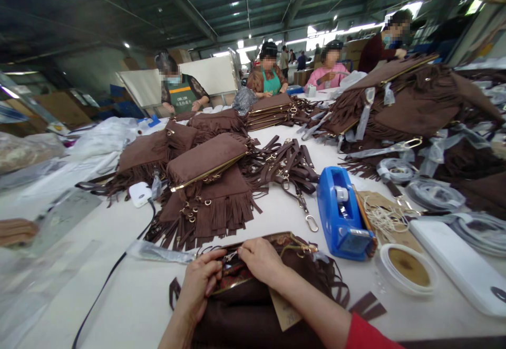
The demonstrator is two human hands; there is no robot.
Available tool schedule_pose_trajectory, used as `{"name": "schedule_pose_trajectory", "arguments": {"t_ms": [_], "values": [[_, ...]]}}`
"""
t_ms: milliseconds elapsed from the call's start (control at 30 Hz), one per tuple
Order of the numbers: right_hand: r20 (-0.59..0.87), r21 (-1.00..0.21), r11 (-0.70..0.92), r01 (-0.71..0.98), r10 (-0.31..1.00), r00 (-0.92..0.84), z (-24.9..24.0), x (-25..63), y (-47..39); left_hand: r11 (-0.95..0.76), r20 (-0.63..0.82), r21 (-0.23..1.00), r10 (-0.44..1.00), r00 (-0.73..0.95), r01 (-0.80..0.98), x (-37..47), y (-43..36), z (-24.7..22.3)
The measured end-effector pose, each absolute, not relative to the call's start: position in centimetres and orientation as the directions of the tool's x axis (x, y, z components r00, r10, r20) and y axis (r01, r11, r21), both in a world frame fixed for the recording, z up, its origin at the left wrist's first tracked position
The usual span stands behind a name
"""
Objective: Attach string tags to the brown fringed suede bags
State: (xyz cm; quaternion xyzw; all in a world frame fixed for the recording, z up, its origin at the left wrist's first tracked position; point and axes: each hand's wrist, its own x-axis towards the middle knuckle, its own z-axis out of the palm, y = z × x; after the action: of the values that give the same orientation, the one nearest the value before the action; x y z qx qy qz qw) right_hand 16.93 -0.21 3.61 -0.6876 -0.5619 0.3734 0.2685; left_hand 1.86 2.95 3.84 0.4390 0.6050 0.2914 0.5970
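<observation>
Both hands are pinching at the open bag (256, 291): left hand (201, 280) and right hand (261, 259) are closing on its zipper edge, just beside the blue tape dispenser (342, 214) on the worktop (130, 296).

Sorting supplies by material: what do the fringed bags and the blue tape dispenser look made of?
Fringed bags: seemingly brown suede or faux suede, matte and napped, with cut fringe and gold-toned metal trim. Blue tape dispenser: likely moulded plastic, smooth and glossy with highlights.

Your brown fringed bag (261, 291) lies flat at near table edge, zipper open, patterned lining apparently showing.
</observation>
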Motion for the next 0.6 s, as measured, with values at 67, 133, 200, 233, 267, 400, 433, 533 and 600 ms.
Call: {"name": "schedule_pose_trajectory", "arguments": {"t_ms": [67,133,200,233,267,400,433,533,600], "values": [[-0.204,-0.805,-0.222,0.551,0.974,0.093,3.5,16.9,-0.2,0.439,-0.461,0.88,0.882,0.098,0.184,1.9,3.0,3.8],[-0.193,-0.824,-0.217,0.524,0.976,0.101,3.5,16.9,-0.2,0.434,-0.456,0.881,0.885,0.096,0.186,1.9,2.9,3.9],[-0.169,-0.849,-0.204,0.487,0.979,0.114,3.5,17.0,-0.2,0.428,-0.45,0.884,0.888,0.094,0.189,1.9,2.9,3.9],[-0.151,-0.866,-0.19,0.463,0.981,0.12,3.5,17.1,-0.2,0.423,-0.446,0.886,0.89,0.094,0.191,1.8,2.8,3.9],[-0.129,-0.884,-0.172,0.435,0.984,0.126,3.6,17.3,-0.2,0.417,-0.44,0.888,0.893,0.094,0.195,1.8,2.8,3.9],[-0.08,-0.941,-0.125,0.315,0.985,0.152,4.2,17.8,-0.6,0.384,-0.409,0.899,0.907,0.095,0.209,1.7,2.8,3.7],[-0.081,-0.952,-0.125,0.281,0.984,0.161,4.6,17.9,-0.8,0.38,-0.406,0.9,0.909,0.092,0.213,1.7,2.8,3.6],[-0.089,-0.996,-0.092,0.01,0.982,0.168,6.4,18.7,-1.4,0.377,-0.402,0.9,0.912,0.084,0.22,1.7,2.7,3.3],[-0.036,-0.978,0.001,-0.206,0.984,0.175,8.3,19.6,-1.4,0.372,-0.398,0.901,0.913,0.087,0.225,1.6,2.6,2.9]]}}
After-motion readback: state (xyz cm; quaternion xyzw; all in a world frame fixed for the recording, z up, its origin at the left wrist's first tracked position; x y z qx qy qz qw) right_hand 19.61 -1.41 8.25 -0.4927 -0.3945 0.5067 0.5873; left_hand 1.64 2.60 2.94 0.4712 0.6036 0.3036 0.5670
